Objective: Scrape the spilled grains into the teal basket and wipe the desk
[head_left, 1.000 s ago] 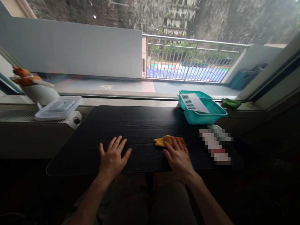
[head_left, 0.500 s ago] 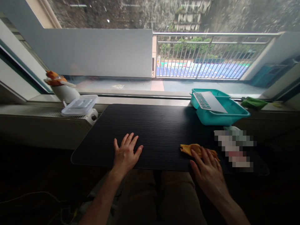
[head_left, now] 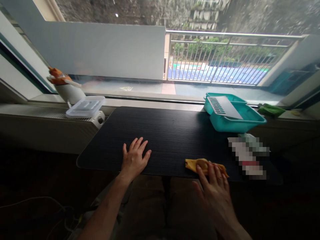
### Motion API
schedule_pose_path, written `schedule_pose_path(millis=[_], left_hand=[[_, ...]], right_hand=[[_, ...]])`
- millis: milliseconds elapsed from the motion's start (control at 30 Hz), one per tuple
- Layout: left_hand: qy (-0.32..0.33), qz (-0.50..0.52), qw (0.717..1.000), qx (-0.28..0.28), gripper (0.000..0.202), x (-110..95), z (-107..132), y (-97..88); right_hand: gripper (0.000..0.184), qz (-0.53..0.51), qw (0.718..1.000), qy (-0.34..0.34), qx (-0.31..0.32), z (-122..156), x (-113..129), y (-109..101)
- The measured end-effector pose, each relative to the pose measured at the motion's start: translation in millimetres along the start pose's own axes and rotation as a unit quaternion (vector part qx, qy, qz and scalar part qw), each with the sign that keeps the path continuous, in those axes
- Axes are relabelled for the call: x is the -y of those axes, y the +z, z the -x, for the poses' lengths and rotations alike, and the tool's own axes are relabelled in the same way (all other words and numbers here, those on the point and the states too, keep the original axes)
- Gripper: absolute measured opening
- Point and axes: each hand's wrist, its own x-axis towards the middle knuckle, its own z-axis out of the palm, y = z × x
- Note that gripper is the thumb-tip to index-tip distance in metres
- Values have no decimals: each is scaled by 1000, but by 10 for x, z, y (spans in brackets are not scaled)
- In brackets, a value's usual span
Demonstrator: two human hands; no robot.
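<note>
My left hand [head_left: 134, 159] lies palm down on the black tabletop [head_left: 155, 126], fingers spread and nothing in them. To the right, near the table's front edge, a folded yellow cloth [head_left: 192, 164] lies flat. My right hand [head_left: 215, 188] holds that cloth against the surface with its fingertips on top; the thumb is to the left of the fingers and blurred. Part of the cloth is hidden under the fingers.
A teal basket [head_left: 237, 125] with a white slotted piece [head_left: 226, 107] stands at the back right. Blurred-out items [head_left: 246, 155] lie in front of it. On the left, a clear plastic lid [head_left: 86, 106] rests on the radiator [head_left: 50, 115]. A green cloth [head_left: 271, 110] lies on the sill.
My right hand has moved left and nearer to me, and the yellow cloth has slid along with it. The left hand stays at about the same place on the table.
</note>
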Motion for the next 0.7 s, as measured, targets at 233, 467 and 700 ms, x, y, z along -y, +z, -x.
schedule_pose_path(millis=[233, 467, 700], left_hand=[[-32, 9, 999, 11, 42, 196, -29, -35], [-110, -25, 994, 2, 50, 626, 107, -131], [-120, -45, 992, 9, 52, 715, 138, -170]], right_hand=[[47, -100, 985, -133, 51, -110, 753, 2], [46, -31, 999, -33, 6, 102, 306, 5], [50, -157, 970, -167, 76, -250, 1200, 59]])
